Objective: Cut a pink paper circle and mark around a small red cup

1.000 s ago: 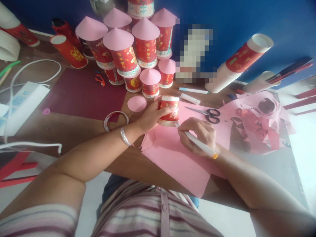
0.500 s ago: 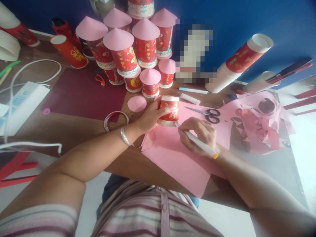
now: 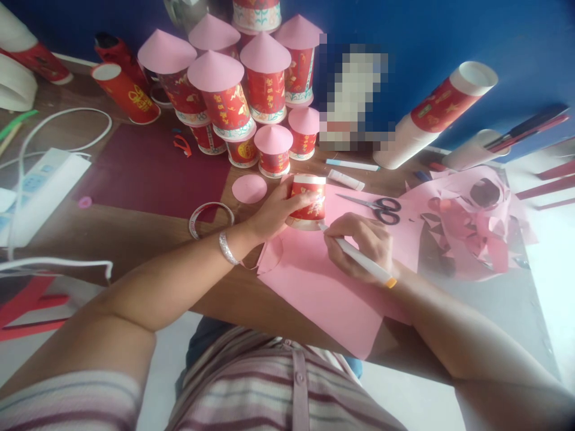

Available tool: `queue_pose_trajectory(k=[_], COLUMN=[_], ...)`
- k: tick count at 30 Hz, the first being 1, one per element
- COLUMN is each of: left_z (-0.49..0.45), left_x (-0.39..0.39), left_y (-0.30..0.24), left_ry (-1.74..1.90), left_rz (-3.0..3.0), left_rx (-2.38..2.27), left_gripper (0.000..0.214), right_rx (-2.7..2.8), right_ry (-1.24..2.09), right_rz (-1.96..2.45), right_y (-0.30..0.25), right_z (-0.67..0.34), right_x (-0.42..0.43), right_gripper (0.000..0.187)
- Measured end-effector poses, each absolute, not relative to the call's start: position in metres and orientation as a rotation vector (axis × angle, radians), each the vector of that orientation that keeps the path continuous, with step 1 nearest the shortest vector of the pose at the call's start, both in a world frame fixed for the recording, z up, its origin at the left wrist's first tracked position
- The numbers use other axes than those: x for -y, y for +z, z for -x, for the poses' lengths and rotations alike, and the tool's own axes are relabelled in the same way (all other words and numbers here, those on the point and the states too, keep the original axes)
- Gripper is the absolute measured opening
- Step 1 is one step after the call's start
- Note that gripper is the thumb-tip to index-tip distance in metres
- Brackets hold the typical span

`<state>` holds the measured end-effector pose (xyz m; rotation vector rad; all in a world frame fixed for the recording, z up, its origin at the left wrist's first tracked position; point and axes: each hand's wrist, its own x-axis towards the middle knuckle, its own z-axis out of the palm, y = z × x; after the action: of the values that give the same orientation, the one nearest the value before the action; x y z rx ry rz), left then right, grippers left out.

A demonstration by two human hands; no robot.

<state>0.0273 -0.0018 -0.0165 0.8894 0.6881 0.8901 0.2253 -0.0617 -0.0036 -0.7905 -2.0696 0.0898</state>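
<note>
My left hand (image 3: 274,209) is wrapped round a red paper cup (image 3: 309,206) with gold print, its thumb lying across the front. A pale band runs along the cup's lower edge. In my right hand (image 3: 362,245) is a white marker pen (image 3: 368,263) with an orange end, its tip at that pale band; whether it touches I cannot tell. Pink paper (image 3: 323,281) lies under both hands. Black-handled scissors (image 3: 381,209) rest on it behind my right hand. A pink paper disc (image 3: 250,189) and a roll of tape (image 3: 211,220) lie left of the cup.
Several red cups with pink cone tops (image 3: 215,72) stand stacked at the back. Pink paper scraps (image 3: 480,227) cover the right side. A tall stack of cups (image 3: 435,114) leans by the blue wall. A white power strip (image 3: 45,191) with cables lies at left.
</note>
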Motion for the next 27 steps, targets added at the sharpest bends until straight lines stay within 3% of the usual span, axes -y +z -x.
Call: queue_pose_trajectory(k=[27], left_z=[-0.0272], left_x=[0.0006], left_y=[-0.0169], left_ry=[0.888], left_rz=[-0.908], left_rx=[-0.621], left_gripper=[0.030], right_rx=[2.085], right_ry=[0.033], right_rz=[0.814], right_y=[-0.0010], right_z=[-0.2245], right_x=[0.0619], right_gripper=[0.021])
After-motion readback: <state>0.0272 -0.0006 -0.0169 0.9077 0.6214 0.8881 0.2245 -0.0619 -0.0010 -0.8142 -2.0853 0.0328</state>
